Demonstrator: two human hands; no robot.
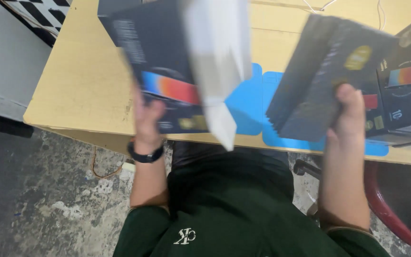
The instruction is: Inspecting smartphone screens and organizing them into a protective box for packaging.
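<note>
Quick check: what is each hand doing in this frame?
Left hand: closed on a dark box with a white flap.
Right hand: closed on a stack of dark flat cartons, thumb on top.

Pale wooden table point(86, 81), stained concrete floor point(39, 200), red chair point(381, 204)

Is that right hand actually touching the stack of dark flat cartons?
Touching. The head view shows the right hand gripping the stack of dark flat cartons, its thumb pressed flat on the top one.
</note>
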